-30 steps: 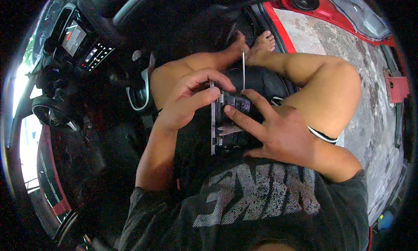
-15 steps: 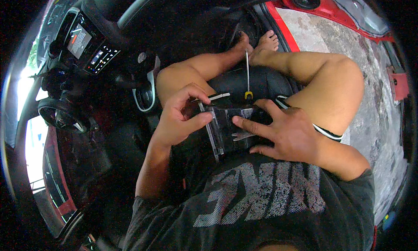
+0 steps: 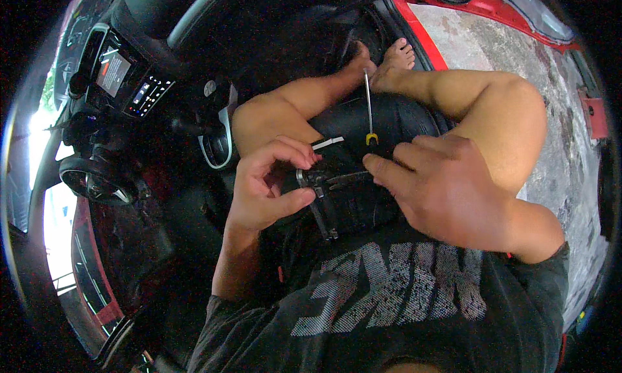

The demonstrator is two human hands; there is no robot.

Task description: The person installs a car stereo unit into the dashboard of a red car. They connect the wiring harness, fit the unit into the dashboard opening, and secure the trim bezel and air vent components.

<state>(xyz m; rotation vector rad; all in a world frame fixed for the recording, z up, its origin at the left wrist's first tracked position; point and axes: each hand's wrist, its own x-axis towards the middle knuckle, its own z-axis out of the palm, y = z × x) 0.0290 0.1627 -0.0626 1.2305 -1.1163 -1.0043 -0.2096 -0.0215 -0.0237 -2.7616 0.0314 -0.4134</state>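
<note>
left hand (image 3: pixel 275 185): black part (image 3: pixel 323 219) by edge | screwdriver (image 3: pixel 369 116): between legs | door (image 3: pixel 487 0): open

Glare bleaches the far left, dim areas look grainy and straight edges bow

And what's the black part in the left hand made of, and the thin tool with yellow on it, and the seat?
The black part looks like dull, hard plastic, from its stiff, molded shape. The thin tool has a silvery, shiny shaft, so probably metal; its bright yellow bit may be plastic. The seat, black with a soft sheen, could be leather or imitation.
</note>
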